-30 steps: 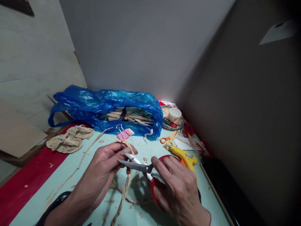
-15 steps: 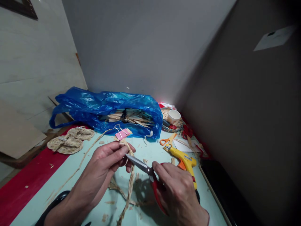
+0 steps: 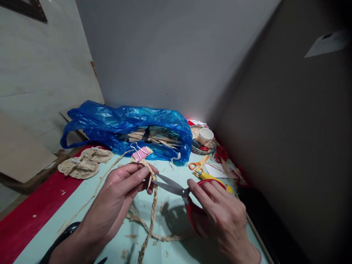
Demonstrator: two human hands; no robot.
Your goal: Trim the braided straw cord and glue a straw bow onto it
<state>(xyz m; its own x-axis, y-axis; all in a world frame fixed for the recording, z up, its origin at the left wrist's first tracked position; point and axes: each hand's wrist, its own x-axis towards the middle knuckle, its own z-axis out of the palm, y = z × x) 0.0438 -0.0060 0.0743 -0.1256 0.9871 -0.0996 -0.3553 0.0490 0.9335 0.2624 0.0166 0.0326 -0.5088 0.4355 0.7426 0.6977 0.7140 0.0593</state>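
My left hand (image 3: 121,194) is closed, pinching the upper end of a braided straw cord (image 3: 153,212) between thumb and fingers. A pink binder clip (image 3: 140,154) grips the cord's tip just above those fingers. From there the braid hangs down toward the table, with a loose strand beside it. My right hand (image 3: 222,212) is wrapped round the red handles of a pair of scissors (image 3: 172,187). Its blades are spread, and their tips reach the braid right below my left fingertips. Whether they touch the strand I cannot tell.
Behind my hands lies a blue plastic bag (image 3: 96,119) holding dry straw strips (image 3: 162,137). Woven straw pieces (image 3: 79,168) sit at left. To the right are a yellow glue gun (image 3: 210,177), orange scissors (image 3: 196,165) and a basket (image 3: 195,150) with a white cup (image 3: 205,135).
The scissors' blades have opened, and my right hand has shifted slightly right with the handles spread apart. My left hand keeps its pinch on the braid.
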